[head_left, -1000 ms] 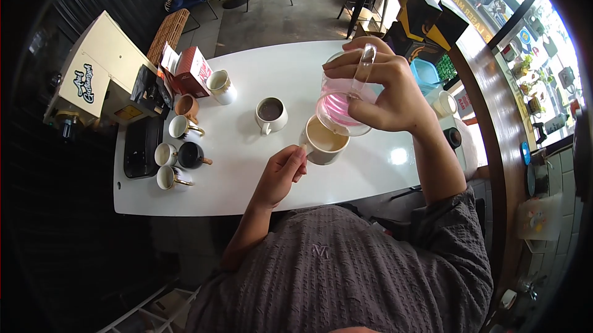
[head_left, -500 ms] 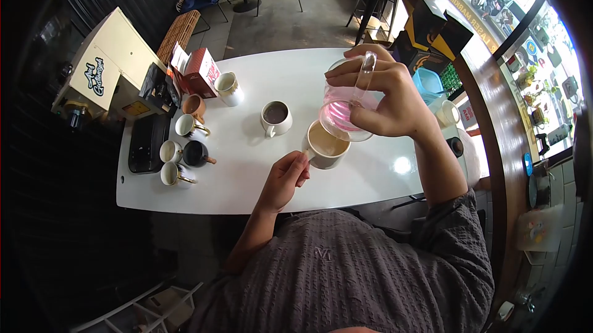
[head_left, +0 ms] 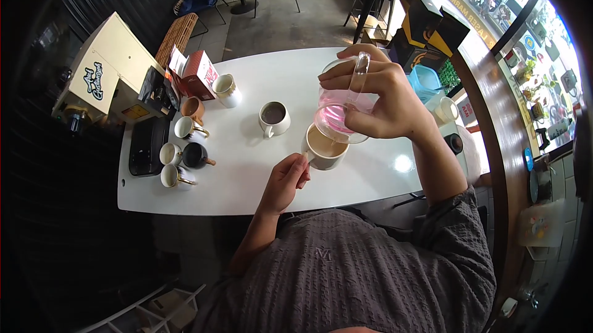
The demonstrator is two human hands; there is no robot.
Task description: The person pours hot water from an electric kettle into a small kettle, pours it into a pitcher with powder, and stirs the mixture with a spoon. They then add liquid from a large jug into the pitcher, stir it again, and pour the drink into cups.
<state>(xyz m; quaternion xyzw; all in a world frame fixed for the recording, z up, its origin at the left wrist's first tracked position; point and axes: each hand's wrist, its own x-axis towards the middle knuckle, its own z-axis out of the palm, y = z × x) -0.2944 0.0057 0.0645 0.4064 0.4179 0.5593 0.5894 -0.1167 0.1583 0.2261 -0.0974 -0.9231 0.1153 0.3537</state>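
Observation:
My right hand (head_left: 389, 101) grips a clear glass pitcher (head_left: 336, 101) with a looped handle and pink liquid inside. The pitcher is tipped, its rim just above a white mug (head_left: 326, 162). Pale brownish liquid shows in that mug, which stands on the white table (head_left: 247, 178). Pinched on the mug's handle is my left hand (head_left: 288, 178). A second white mug (head_left: 274, 120), dark inside, stands a little way off to the left, its handle toward me. Whether a stream runs between pitcher and mug is hard to make out.
At left stand several mugs, among them a black mug (head_left: 195, 154) and a brown mug (head_left: 193, 109). Behind them are a red box (head_left: 199, 73) and a cream machine (head_left: 114, 67). A blue container (head_left: 425, 81) and black boxes (head_left: 426, 36) are at right.
The liquid in the mug looks higher and fills more of the opening. The pitcher has shifted slightly left with my right hand. My left hand keeps its hold.

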